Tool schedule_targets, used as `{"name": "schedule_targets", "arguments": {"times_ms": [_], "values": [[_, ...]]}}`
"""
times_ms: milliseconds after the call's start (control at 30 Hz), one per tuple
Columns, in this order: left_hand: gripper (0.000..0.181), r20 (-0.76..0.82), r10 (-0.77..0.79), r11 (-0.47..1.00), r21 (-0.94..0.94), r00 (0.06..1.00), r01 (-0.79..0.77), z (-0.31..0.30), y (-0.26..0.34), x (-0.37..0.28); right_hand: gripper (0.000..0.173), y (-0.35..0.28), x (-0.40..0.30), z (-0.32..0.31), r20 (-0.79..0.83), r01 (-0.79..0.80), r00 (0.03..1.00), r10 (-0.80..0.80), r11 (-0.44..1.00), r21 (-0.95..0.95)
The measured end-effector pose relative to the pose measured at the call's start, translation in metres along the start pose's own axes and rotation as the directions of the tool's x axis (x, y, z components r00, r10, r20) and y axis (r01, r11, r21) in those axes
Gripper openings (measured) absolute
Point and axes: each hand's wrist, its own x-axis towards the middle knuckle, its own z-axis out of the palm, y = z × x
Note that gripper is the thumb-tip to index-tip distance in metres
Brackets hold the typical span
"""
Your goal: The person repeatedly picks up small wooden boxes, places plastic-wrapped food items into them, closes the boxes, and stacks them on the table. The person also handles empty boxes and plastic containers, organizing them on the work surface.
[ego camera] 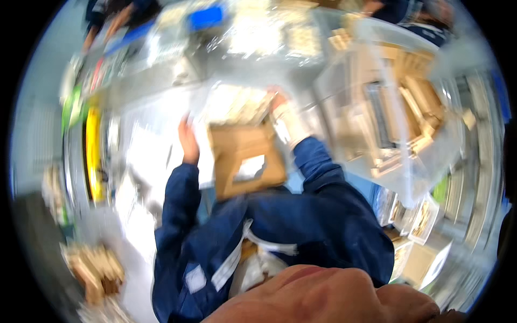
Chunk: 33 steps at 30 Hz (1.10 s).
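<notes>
An upright-opened cardboard box [246, 153] with a white label on one face lies before my body. Beyond its far edge is a bundle of pale, plastic-wrapped items [238, 105], blurred by motion. My right hand [279, 101] touches the bundle's right end; whether its fingers grip it is too blurred to tell. To the left of the box, my left hand [189, 139] is raised with nothing visible in it, its fingers seen side-on. A bright white surface lies under and beside that hand.
A large clear plastic bin [404, 161] with cardboard pieces stands at the right. Wrapped pale packs [303, 40] and a blue container [206, 18] lie across the far side. Two people work beyond. Stacked cardboard [97, 266] is at lower left, small boxes [422, 258] at lower right.
</notes>
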Motion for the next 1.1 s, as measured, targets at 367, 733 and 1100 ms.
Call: {"name": "schedule_targets", "arguments": {"times_ms": [367,733,1100], "values": [[0.028,0.357,-0.41,0.872,0.423,0.839,0.246,0.073,-0.05,-0.026,0.038,-0.017,0.0,-0.008,-0.01,-0.31,0.95,0.313,0.946,0.095],[0.054,0.449,0.222,0.892,0.264,0.866,-0.366,0.07,-0.012,-0.013,0.027,0.002,-0.022,0.01,0.467,0.132,0.882,0.068,0.915,-0.382],[0.05,0.401,0.238,0.837,0.377,0.884,-0.397,0.077,-0.014,-0.032,0.021,-0.005,-0.05,-0.029,0.247,0.113,0.968,-0.048,0.96,-0.255]]}}
